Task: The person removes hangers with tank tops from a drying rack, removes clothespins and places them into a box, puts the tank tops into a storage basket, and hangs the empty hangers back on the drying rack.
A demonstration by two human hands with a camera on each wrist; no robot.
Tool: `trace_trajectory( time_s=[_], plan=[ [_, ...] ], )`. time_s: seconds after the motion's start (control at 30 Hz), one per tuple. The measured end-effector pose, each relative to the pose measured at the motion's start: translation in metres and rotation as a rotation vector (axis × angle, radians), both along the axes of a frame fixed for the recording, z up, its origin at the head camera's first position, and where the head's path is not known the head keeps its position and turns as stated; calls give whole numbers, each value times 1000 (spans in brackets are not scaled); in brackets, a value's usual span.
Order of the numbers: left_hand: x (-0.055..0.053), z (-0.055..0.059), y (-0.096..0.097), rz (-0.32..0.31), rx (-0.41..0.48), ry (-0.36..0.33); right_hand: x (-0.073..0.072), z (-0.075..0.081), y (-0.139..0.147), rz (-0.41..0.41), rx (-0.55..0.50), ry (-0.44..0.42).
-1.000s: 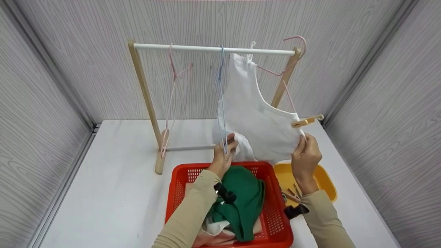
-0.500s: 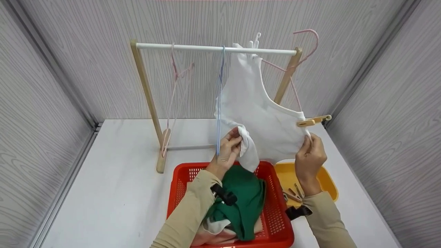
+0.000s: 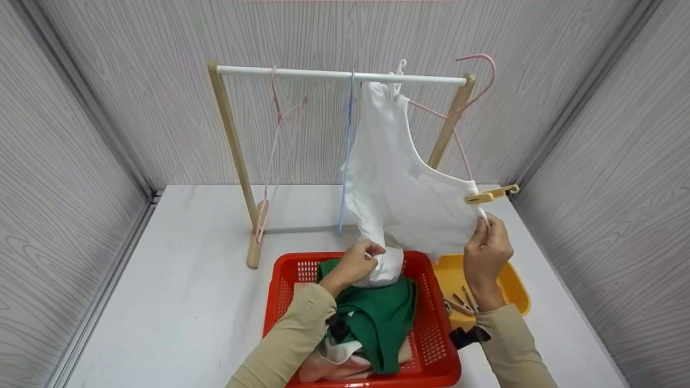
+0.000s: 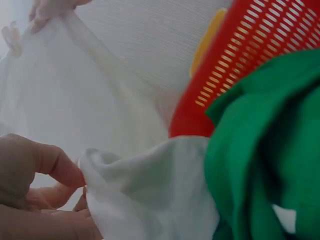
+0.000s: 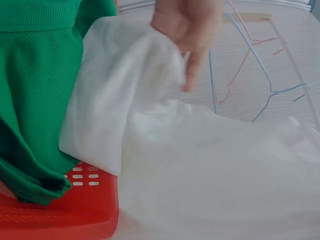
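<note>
A white sleeveless top (image 3: 404, 178) is clipped to a pink hanger (image 3: 494, 73), whose hook sticks up free beside the rack's right end. A yellow clothespin (image 3: 482, 197) grips one shoulder, a white clothespin (image 3: 398, 88) the other. Just below the yellow clothespin, my right hand (image 3: 489, 250) pinches the top's edge. My left hand (image 3: 354, 265) pinches a lower fold between thumb and finger, over the red basket (image 3: 277, 302). In the left wrist view, that white fold (image 4: 150, 185) lies against green cloth (image 4: 255, 135).
A wooden rack with a white rod (image 3: 312, 74) stands behind, carrying another pink hanger (image 3: 276, 108) and a blue hanger (image 3: 349, 129). The basket holds a green garment (image 3: 383, 323) and pale pink cloth (image 3: 334, 369). A yellow tray (image 3: 515, 288) with several clothespins sits at right.
My left hand has moved from behind the blue hanger down over the basket, bringing the white fold with it. My right hand keeps its pinch, and the hanger has shifted slightly right.
</note>
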State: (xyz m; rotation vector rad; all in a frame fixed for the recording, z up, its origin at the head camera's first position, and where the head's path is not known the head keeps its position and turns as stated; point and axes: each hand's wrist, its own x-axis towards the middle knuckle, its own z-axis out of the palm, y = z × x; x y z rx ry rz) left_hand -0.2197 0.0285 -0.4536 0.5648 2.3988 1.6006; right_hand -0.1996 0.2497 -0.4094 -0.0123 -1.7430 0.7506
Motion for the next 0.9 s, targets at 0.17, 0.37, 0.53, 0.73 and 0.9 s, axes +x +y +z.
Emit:
trace_trajectory(
  time_s=[0.17,0.37,0.53,0.73,0.9],
  plan=[
    [4,-7,-3,-121,-297,156,1,0,0,0,-9,-8],
    [5,-4,6,8,-508,323,1,0,1,4,-14,-4],
    [1,-6,15,140,-591,184,3,-1,0,4,-25,-10],
    [-3,-9,23,189,-716,120,5,-2,-1,10,-29,-11],
    [-2,-15,25,252,-572,78,8,-3,0,16,-38,-21]
  ],
)
